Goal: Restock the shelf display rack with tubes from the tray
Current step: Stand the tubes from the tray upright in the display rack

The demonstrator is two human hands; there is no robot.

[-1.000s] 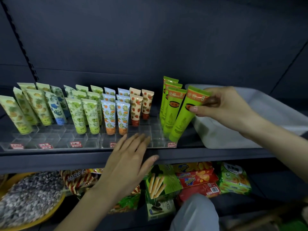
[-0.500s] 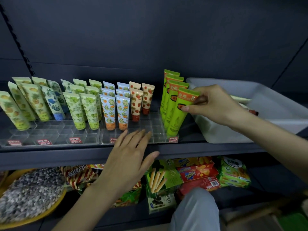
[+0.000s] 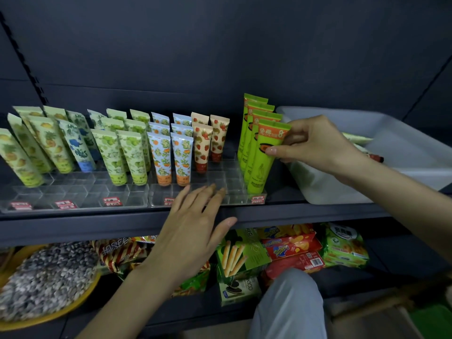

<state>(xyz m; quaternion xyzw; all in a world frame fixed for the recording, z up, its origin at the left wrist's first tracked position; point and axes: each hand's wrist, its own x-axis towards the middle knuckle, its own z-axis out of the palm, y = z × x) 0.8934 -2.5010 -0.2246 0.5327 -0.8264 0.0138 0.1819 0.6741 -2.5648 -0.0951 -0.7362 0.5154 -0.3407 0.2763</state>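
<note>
A clear display rack (image 3: pixel 137 199) on the dark shelf holds rows of patterned tubes standing cap down. At its right end stands a column of bright green tubes; the front green tube (image 3: pixel 265 155) stands nearly upright in the rack's front right slot. My right hand (image 3: pixel 315 143) pinches its top edge between thumb and fingers. My left hand (image 3: pixel 193 231) lies flat with straight fingers on the rack's front edge and the shelf lip. A white tray (image 3: pixel 342 189) sits right of the rack, with a few more tubes showing inside.
Several empty slots run along the rack's front rows, above red price tags (image 3: pixel 111 201). Below the shelf lie snack boxes and packets (image 3: pixel 291 250) and a yellow bowl of seeds (image 3: pixel 46 282). A knee in grey cloth (image 3: pixel 291 304) is at the bottom.
My right hand has tipped the green tube from a slant to nearly upright and pushed it down into the front right slot. My left hand has stayed on the rack's edge.
</note>
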